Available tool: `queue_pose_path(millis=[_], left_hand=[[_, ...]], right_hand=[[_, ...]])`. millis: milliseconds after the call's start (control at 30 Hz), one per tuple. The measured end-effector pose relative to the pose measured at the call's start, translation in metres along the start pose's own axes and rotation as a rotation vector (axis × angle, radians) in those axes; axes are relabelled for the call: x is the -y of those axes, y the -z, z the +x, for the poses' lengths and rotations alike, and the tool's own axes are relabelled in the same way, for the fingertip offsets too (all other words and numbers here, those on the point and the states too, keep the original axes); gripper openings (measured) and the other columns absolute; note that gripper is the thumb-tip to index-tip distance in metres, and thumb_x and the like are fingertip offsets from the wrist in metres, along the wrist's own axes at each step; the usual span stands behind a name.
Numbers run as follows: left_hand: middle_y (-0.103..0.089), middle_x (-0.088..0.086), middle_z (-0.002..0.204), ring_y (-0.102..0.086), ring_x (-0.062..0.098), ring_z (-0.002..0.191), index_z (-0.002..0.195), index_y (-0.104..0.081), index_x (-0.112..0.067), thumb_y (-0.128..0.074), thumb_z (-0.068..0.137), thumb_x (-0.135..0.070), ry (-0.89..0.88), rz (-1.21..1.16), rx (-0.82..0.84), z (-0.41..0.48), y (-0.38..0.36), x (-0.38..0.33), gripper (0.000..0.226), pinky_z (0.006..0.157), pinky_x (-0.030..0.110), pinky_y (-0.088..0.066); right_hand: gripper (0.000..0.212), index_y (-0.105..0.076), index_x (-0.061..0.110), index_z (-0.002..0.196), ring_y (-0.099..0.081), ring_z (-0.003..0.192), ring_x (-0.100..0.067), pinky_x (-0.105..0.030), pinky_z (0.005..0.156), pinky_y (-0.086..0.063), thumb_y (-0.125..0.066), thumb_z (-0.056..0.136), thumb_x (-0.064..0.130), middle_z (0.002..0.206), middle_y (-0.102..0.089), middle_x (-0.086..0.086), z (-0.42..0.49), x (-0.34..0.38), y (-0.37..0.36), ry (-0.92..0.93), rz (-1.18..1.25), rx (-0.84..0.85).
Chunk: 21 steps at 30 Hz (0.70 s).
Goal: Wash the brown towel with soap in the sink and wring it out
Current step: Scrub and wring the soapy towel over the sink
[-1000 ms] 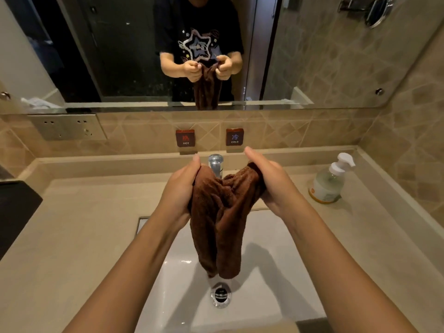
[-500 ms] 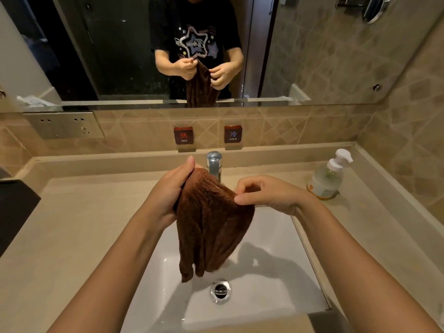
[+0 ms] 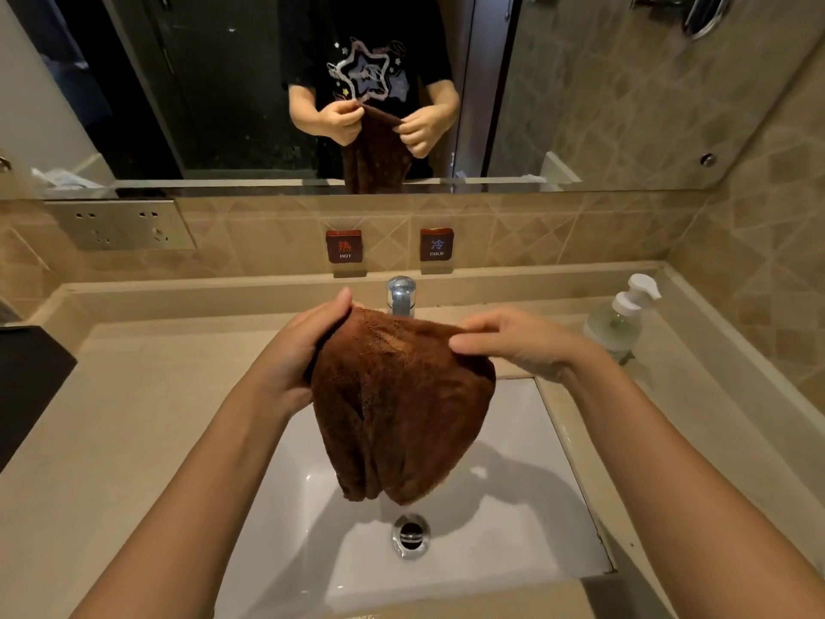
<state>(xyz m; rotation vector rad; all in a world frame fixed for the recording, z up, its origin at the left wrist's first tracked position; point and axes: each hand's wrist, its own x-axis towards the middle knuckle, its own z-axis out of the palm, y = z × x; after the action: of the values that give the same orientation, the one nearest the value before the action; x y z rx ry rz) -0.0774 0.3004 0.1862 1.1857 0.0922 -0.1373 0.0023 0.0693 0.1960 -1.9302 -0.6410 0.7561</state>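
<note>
Brown towel (image 3: 402, 395) bunched, hanging over white sink (image 3: 527, 507) below faucet (image 3: 401, 297); left hand (image 3: 299, 355) closed around its upper edge, right hand (image 3: 518, 341) pinching opposite corner.

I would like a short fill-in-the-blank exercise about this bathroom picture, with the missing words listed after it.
1. Both hands hold the brown towel above the white ____.
2. The soap bottle stands on the counter to the ____ of the faucet.
3. The left hand grips the towel's upper ____ side.
4. On the wall, the sign beside HOT reads ____.

Missing words: sink; right; left; COLD
</note>
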Motion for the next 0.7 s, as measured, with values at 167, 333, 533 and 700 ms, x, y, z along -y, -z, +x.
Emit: queue_pose_path(millis=[167, 333, 533, 700], left_hand=[[-0.070, 0.008, 0.087, -0.065, 0.019, 0.080, 0.092, -0.068, -0.006, -0.062, 0.077, -0.030, 0.039, 0.126, -0.038, 0.002, 0.007, -0.002, 0.029, 0.074, 0.025, -0.054], [-0.074, 0.011, 0.093, -0.069, 0.023, 0.086, 0.097, -0.071, -0.006, -0.065, 0.079, -0.035, 0.144, 0.239, -0.134, 0.008, 0.004, 0.000, 0.035, 0.079, 0.031, -0.054], [-0.068, -0.004, 0.060, -0.064, 0.012, 0.061, 0.071, -0.066, -0.013, -0.049, 0.096, -0.026, 0.027, 0.230, -0.303, 0.011, -0.050, 0.022, 0.033, 0.052, 0.022, -0.048], [-0.065, -0.003, 0.056, -0.062, 0.008, 0.055, 0.068, -0.063, -0.012, -0.048, 0.098, -0.029, -0.045, 0.239, -0.458, 0.011, -0.062, 0.028, 0.037, 0.048, 0.016, -0.045]], right_hand=[[0.026, -0.070, 0.006, 0.090, -0.057, 0.072, -0.010, -0.025, 0.070, -0.045, -0.057, 0.090, 0.029, 0.078, -0.063, -0.003, -0.001, -0.003, 0.004, 0.098, -0.012, -0.259], [0.038, -0.065, 0.008, 0.079, -0.057, 0.073, -0.013, -0.033, 0.073, -0.045, -0.045, 0.096, 0.036, 0.074, -0.062, -0.002, 0.004, 0.012, -0.021, 0.085, -0.018, -0.508], [0.049, -0.057, 0.015, 0.063, -0.056, 0.061, -0.019, -0.030, 0.056, -0.039, -0.034, 0.099, 0.037, 0.061, -0.058, -0.005, 0.025, 0.040, -0.101, 0.138, -0.259, -0.763], [0.047, -0.064, 0.003, 0.078, -0.061, 0.062, -0.027, -0.027, 0.054, -0.037, -0.030, 0.100, 0.027, 0.066, -0.064, -0.013, 0.042, 0.038, -0.100, 0.108, -0.471, -0.939]])
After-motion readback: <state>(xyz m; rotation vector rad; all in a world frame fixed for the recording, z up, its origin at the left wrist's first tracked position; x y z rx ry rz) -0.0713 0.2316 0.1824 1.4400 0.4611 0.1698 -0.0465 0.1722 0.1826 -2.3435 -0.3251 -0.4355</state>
